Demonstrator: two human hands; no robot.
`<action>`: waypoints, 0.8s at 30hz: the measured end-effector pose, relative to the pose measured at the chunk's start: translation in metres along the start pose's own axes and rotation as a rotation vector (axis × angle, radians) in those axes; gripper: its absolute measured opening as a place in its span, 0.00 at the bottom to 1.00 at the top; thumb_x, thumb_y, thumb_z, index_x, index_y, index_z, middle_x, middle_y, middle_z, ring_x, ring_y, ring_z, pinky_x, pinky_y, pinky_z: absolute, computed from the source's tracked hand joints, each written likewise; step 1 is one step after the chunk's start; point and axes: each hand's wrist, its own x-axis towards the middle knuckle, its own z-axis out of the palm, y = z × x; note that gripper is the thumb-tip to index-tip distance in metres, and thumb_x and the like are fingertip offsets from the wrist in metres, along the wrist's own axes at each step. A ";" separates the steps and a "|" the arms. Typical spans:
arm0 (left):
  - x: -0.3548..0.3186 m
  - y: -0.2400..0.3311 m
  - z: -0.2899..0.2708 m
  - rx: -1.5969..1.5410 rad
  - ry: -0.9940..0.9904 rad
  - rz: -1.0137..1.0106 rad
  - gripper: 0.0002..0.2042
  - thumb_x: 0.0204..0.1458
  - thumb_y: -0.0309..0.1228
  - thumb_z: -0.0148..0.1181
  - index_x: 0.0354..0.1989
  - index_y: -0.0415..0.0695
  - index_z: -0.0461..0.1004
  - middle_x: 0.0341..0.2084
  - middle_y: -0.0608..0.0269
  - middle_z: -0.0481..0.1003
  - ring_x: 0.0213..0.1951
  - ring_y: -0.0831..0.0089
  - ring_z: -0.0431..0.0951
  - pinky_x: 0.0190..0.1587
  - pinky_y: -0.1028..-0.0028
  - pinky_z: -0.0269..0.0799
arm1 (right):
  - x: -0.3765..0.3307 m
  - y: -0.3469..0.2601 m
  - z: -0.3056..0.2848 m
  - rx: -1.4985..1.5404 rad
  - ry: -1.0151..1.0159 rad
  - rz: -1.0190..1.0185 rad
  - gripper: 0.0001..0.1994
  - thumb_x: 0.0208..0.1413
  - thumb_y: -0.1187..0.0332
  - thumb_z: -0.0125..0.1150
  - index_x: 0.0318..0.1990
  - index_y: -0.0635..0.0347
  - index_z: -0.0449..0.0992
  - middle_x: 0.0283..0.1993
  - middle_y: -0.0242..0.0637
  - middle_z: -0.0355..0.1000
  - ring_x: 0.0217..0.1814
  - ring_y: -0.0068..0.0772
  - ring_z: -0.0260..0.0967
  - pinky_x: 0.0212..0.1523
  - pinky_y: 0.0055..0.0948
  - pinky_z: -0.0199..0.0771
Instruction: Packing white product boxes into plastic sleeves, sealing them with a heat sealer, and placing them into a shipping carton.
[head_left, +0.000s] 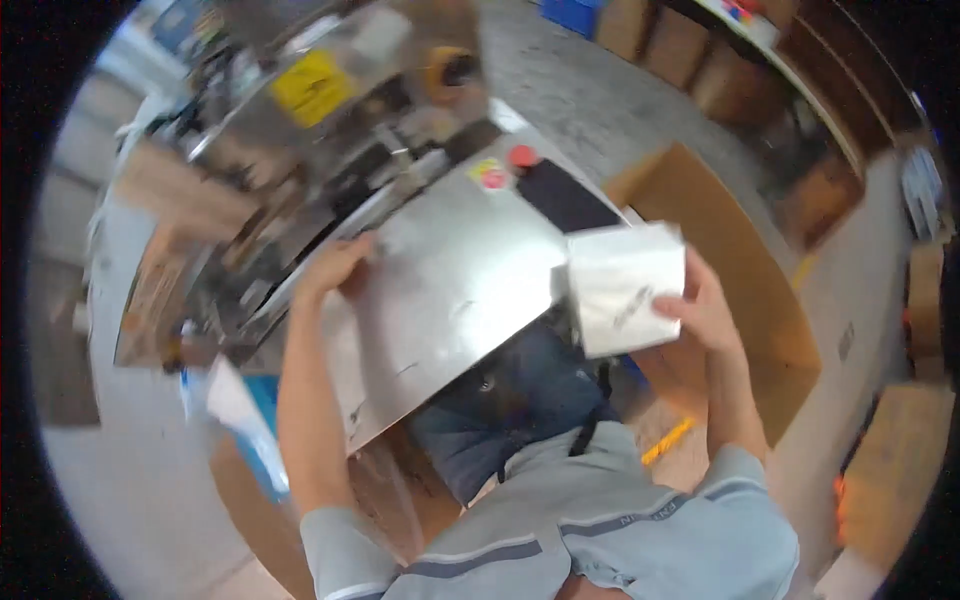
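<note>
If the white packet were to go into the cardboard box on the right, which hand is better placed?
Probably the right hand: it holds the white packet close to the cardboard box. The left hand is across the metal tabletop.

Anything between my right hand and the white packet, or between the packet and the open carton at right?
Nothing visible separates the right hand from the packet; it already grips the right side. Toward the carton, only that hand and its forearm show; what lies beneath the packet is hidden.
</note>
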 end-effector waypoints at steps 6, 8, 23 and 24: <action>-0.022 0.037 0.015 -0.036 0.123 0.110 0.26 0.64 0.47 0.53 0.54 0.32 0.76 0.45 0.55 0.80 0.49 0.67 0.76 0.54 0.70 0.67 | -0.031 0.043 -0.165 -0.375 0.609 0.012 0.41 0.47 0.62 0.76 0.66 0.69 0.61 0.60 0.47 0.71 0.61 0.37 0.70 0.63 0.34 0.68; -0.031 0.009 0.015 -0.072 0.310 0.202 0.28 0.65 0.47 0.52 0.63 0.34 0.69 0.60 0.49 0.72 0.62 0.62 0.71 0.63 0.68 0.63 | -0.029 0.088 -0.200 -0.584 0.674 0.113 0.46 0.43 0.55 0.78 0.66 0.71 0.62 0.59 0.53 0.71 0.61 0.42 0.71 0.64 0.35 0.68; -0.128 0.075 0.185 0.377 0.570 0.488 0.26 0.65 0.34 0.51 0.65 0.26 0.61 0.67 0.36 0.60 0.68 0.43 0.61 0.69 0.55 0.56 | -0.064 0.386 -0.307 -0.110 0.576 0.799 0.35 0.49 0.44 0.71 0.48 0.73 0.77 0.37 0.47 0.78 0.39 0.40 0.77 0.35 0.31 0.78; -0.128 0.074 0.184 0.386 0.568 0.480 0.26 0.65 0.34 0.51 0.65 0.26 0.61 0.67 0.36 0.60 0.68 0.43 0.61 0.69 0.55 0.56 | -0.058 0.399 -0.299 -0.129 0.504 0.915 0.35 0.51 0.44 0.71 0.50 0.73 0.76 0.37 0.46 0.77 0.38 0.39 0.77 0.34 0.31 0.78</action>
